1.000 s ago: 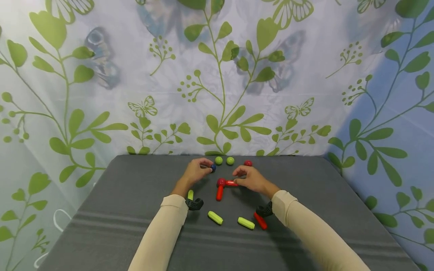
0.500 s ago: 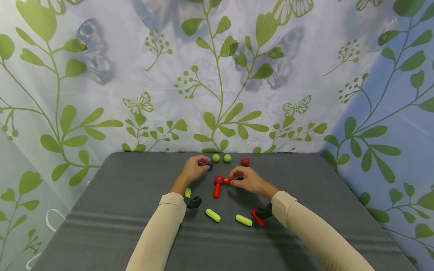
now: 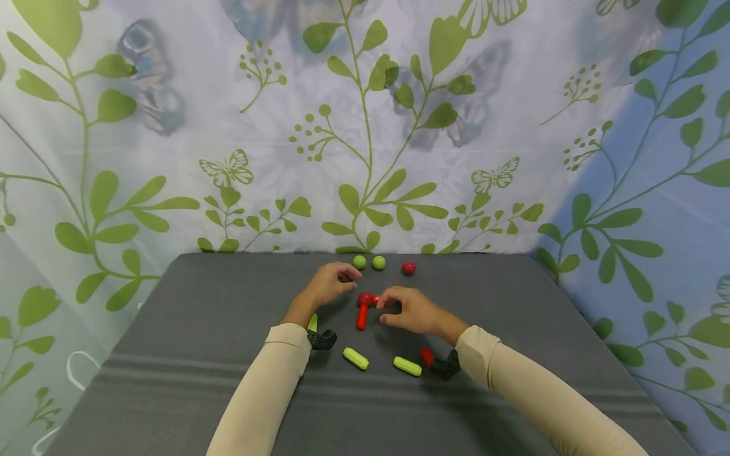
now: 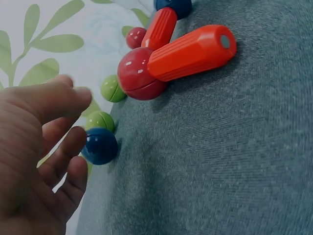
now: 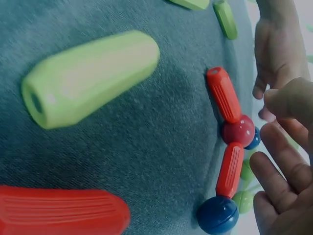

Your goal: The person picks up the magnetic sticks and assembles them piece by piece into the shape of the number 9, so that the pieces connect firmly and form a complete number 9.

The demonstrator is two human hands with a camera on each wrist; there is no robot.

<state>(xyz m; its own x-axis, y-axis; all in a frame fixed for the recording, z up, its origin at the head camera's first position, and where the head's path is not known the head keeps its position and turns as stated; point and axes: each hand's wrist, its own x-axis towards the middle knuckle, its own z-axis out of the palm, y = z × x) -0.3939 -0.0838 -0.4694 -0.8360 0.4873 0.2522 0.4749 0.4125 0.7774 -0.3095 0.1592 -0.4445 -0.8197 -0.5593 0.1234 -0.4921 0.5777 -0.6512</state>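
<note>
A person's two bare hands are hovering over a table covered in grey cloth [image 3: 171,329], and a small bent chain of plastic-looking pieces is lying between them. At its corner, a glossy red ball [image 3: 365,299] is joining two ridged red rods: the near rod [image 3: 362,318] is pointing toward the person, and the side rod [image 5: 230,170] is running rightward to a glossy dark-blue ball [image 5: 217,215].

The left hand [image 3: 331,283] is holding nothing, its thumb and fingertips standing apart just beside a loose blue ball [image 4: 100,146]; I cannot tell whether they are touching it. The right hand [image 3: 413,310] is hanging by the side rod, fingers loosely bent and apart, gripping nothing.

Two lime-green balls [image 3: 359,261] and a loose red ball [image 3: 409,268] are lying toward the back edge. Nearer the person, three faceted lime-yellow rods [image 3: 356,358] and a spare red rod [image 3: 426,356] are lying.

The step in hand seems to be joining rods and balls end to end. The next move is probably calling for pinching the loose blue ball and bringing it to the near rod's bare end, where a small grey disc [image 4: 225,41] is showing, without knocking the corner apart.
</note>
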